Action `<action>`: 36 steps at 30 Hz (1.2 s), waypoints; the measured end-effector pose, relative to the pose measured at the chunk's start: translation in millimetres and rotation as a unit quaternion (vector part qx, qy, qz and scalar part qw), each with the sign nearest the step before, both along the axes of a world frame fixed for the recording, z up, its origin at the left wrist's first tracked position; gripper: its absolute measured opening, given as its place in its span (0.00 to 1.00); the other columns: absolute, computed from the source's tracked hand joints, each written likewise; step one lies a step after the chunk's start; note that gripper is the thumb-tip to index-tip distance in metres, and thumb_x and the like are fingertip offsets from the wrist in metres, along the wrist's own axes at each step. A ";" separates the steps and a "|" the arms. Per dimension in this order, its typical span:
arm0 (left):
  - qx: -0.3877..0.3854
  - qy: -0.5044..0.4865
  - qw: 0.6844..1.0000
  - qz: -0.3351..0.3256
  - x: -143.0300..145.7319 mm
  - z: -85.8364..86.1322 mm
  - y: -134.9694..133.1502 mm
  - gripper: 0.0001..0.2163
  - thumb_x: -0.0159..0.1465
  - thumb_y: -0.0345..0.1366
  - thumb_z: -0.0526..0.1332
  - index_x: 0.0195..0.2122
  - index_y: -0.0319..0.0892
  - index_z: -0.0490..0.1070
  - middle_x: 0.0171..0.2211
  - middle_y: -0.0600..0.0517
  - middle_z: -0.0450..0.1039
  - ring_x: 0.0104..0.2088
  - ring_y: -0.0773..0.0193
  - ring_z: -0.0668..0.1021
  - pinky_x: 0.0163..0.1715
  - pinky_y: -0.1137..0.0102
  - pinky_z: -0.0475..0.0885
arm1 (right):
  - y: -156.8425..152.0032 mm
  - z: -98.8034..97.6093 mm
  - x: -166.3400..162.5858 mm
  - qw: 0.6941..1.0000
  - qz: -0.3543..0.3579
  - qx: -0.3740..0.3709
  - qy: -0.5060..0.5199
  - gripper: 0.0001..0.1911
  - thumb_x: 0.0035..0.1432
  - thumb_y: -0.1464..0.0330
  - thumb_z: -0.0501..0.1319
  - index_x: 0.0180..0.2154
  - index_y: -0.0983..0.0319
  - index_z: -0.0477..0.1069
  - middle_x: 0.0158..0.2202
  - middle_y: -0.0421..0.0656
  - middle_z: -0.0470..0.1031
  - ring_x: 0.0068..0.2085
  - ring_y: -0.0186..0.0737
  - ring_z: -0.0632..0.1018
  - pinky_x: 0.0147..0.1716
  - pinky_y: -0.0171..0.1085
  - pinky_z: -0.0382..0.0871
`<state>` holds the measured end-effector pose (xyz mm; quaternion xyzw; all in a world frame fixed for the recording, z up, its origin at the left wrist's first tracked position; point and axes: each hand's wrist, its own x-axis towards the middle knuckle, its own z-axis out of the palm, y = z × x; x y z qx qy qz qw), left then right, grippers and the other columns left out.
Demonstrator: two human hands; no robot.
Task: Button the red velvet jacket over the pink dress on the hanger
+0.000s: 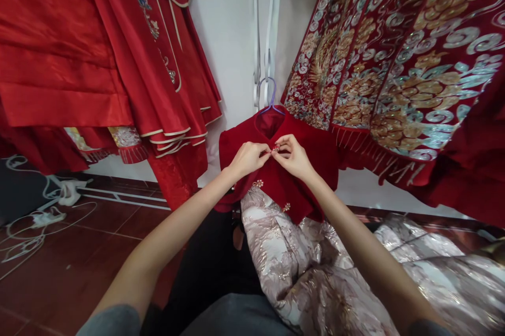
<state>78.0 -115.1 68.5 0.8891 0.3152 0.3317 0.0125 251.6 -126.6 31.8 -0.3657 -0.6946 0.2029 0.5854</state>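
Note:
A dark red velvet jacket (311, 154) hangs in front of me on a purple hanger (271, 95), over a pale pink brocade skirt (284, 252). My left hand (248, 158) and my right hand (292, 156) meet at the jacket's front, just below the collar. Both pinch a small fastening (273, 150) there, fingertips almost touching. Two more ornate buttons (258, 184) sit lower down the jacket's front edge.
Plain red satin garments (98, 52) hang at the left. A red gown with gold and silver embroidery (406, 57) hangs at the right. White straps (263, 31) run down the white wall behind. White cords (43, 210) lie on the dark red tiled floor at the left.

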 end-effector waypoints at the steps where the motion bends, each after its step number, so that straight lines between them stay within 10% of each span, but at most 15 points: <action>1: 0.000 -0.001 1.000 -0.001 1.2 -2.2 -0.6 0.06 0.60 0.32 0.58 0.34 0.41 0.75 0.30 0.51 0.78 0.29 0.64 0.78 0.34 0.71 0.69 | 2.3 -2.1 -1.5 1.000 -0.001 0.007 -0.011 0.16 0.50 0.64 0.63 0.39 0.59 0.60 0.38 0.42 0.68 0.36 0.36 0.74 0.33 0.36 0.75; 7: -0.151 -0.233 0.960 -0.045 12.0 -46.6 -2.8 0.16 0.56 0.32 0.60 0.47 0.41 0.71 0.48 0.45 0.74 0.46 0.59 0.76 0.47 0.66 0.70 | 9.6 -41.1 -24.6 0.988 -0.035 -0.003 0.148 0.17 0.52 0.69 0.54 0.44 0.57 0.54 0.48 0.46 0.63 0.45 0.37 0.71 0.44 0.40 0.71; 10: -0.337 -0.380 0.851 -0.137 17.5 -70.4 -7.2 0.18 0.60 0.36 0.56 0.52 0.40 0.69 0.54 0.44 0.70 0.54 0.58 0.72 0.56 0.62 0.64 | -2.0 -68.7 -37.5 0.982 0.009 -0.029 0.186 0.27 0.51 0.69 0.53 0.53 0.56 0.47 0.59 0.50 0.54 0.57 0.42 0.67 0.52 0.45 0.67; 15: -0.503 -0.530 0.656 -0.188 26.4 -81.3 -14.2 0.20 0.64 0.45 0.51 0.50 0.39 0.71 0.60 0.47 0.64 0.63 0.60 0.62 0.64 0.65 0.51 | -23.1 -86.7 -34.2 0.999 0.029 0.008 -0.034 0.48 0.42 0.75 0.61 0.63 0.60 0.41 0.67 0.51 0.41 0.67 0.48 0.46 0.65 0.51 0.43; 21: -0.540 -0.600 0.539 -0.241 27.4 -86.1 -6.1 0.26 0.64 0.52 0.48 0.49 0.36 0.72 0.59 0.43 0.65 0.62 0.60 0.62 0.63 0.67 0.53 | -35.6 -52.0 27.1 0.990 0.001 -0.115 -0.078 0.17 0.52 0.71 0.59 0.46 0.60 0.66 0.45 0.47 0.73 0.45 0.42 0.76 0.47 0.45 0.70; 25: -0.543 -0.634 0.501 -0.229 40.7 -92.8 -3.4 0.23 0.65 0.49 0.48 0.47 0.38 0.73 0.56 0.44 0.68 0.60 0.61 0.66 0.61 0.69 0.56 | -52.2 -27.7 41.5 0.995 -0.005 -0.098 0.012 0.13 0.51 0.68 0.63 0.40 0.60 0.67 0.39 0.43 0.74 0.39 0.36 0.76 0.41 0.38 0.72; 32: -0.507 -0.738 0.418 -0.156 64.7 -103.5 -2.0 0.17 0.64 0.46 0.52 0.27 0.39 0.71 0.24 0.51 0.73 0.32 0.65 0.78 0.43 0.70 0.71 | -28.1 -39.1 -40.2 0.994 0.068 -0.073 0.031 0.10 0.50 0.72 0.60 0.37 0.60 0.67 0.35 0.41 0.72 0.37 0.34 0.75 0.37 0.33 0.71; 36: -0.540 -0.677 0.476 -0.154 36.6 -103.8 -3.8 0.18 0.63 0.48 0.51 0.33 0.38 0.71 0.30 0.47 0.75 0.32 0.62 0.78 0.42 0.67 0.73 | 0.6 -61.3 -59.8 0.996 -0.017 -0.080 0.021 0.19 0.48 0.73 0.59 0.45 0.60 0.67 0.33 0.40 0.72 0.32 0.34 0.74 0.33 0.33 0.71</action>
